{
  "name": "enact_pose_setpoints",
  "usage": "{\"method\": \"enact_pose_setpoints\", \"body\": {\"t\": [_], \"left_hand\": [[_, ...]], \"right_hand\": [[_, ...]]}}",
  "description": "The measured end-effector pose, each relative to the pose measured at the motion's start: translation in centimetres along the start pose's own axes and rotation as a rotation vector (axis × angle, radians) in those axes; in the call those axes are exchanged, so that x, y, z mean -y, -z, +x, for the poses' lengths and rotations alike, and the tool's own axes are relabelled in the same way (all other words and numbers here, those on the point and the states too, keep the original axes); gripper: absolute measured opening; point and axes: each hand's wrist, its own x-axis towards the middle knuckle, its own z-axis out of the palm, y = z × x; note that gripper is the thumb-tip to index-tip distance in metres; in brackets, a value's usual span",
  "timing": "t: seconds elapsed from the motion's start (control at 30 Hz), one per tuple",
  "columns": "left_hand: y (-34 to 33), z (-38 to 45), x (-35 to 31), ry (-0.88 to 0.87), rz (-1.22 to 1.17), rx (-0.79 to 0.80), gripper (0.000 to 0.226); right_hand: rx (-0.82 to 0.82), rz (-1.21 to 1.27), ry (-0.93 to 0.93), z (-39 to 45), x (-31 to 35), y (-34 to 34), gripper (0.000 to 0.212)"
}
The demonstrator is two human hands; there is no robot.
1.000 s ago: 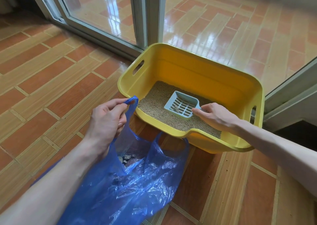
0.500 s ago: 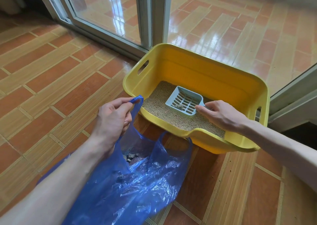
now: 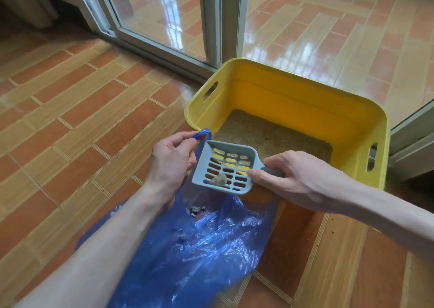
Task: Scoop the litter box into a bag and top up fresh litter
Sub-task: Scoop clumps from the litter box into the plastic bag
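**Scoop held over open bag beside litter box**

- Left hand (image 3: 172, 164): fingers curled closed, pinching the rolled handle of the blue bag (image 3: 199, 251) at its 12 o'clock edge, holding the mouth up.
- Blue bag: lies on the tiled floor (image 3: 70, 119), at 7 o'clock from the litter box; dark clumps visible inside.
- Scoop (image 3: 225, 166): pale blue, slotted, tilted over the bag mouth, between the two hands; one grey-brown clump (image 3: 218, 180) rests near its 6 o'clock edge.
- Right hand (image 3: 298, 178): fingers wrapped round the scoop handle, thumb on top.
- Litter box (image 3: 293, 96): yellow, on the floor at 1 o'clock from the scoop, holding tan litter (image 3: 270, 136).
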Motion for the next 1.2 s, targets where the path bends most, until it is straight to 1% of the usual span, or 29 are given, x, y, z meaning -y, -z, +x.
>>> {"method": "enact_pose_setpoints", "body": {"t": [0.13, 0.3, 0.5, 0.6, 0.8, 0.97, 1.1, 1.2], "left_hand": [[0.1, -0.3, -0.3, -0.006, 0.004, -0.007, 0.023], [0.3, -0.6, -0.4, -0.017, 0.056, -0.009, 0.023], [0.4, -0.7, -0.4, -0.019, 0.067, 0.000, 0.024], [0.2, -0.6, -0.3, -0.016, 0.073, -0.002, 0.023], [0.2, -0.7, -0.3, -0.006, 0.080, 0.011, 0.024], [0.3, -0.8, -0.3, -0.007, 0.077, 0.019, 0.023], [0.5, -0.8, -0.2, -0.008, 0.069, 0.018, 0.023], [0.6, -0.7, -0.1, -0.010, 0.065, 0.012, 0.024]], "right_hand": [[0.042, 0.004, -0.038, 0.3, 0.8, -2.7, 0.060], [0.057, 0.033, -0.062, 1.5, 0.6, -5.9, 0.059], [0.047, -0.033, -0.077, 3.6, 0.6, -10.2, 0.055], [0.038, -0.091, -0.060, 4.2, 0.9, -12.0, 0.049], [-0.015, -0.200, 0.043, 4.6, 1.5, -13.8, 0.040], [-0.120, -0.276, 0.174, 5.0, 2.1, -13.9, 0.031], [-0.214, -0.444, 0.324, 5.4, 1.6, -14.5, 0.027], [-0.199, -0.541, 0.355, 5.4, 1.3, -14.8, 0.031]]}}
